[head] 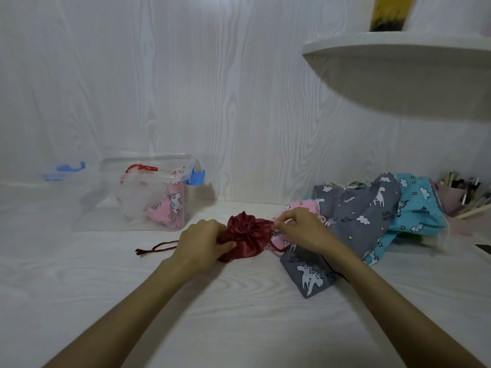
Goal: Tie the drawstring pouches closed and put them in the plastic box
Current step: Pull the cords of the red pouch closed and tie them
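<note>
Red pouch (245,239) lies between both hands: left hand (203,241) holds it, right hand (297,229) pinches its cord

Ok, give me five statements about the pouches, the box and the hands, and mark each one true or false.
1. The left hand grips the dark red satin pouch. True.
2. The clear plastic box holds no pouches. False: a pink unicorn pouch and a whitish pouch with a red drawstring lie in it.
3. The right hand pinches the cord at the red pouch's gathered neck. True.
4. The dark red cord end lies on the table to the left of the left hand. True.
5. The small grey unicorn pouch sits inside the box. False: it lies on the table under the right forearm.
</note>
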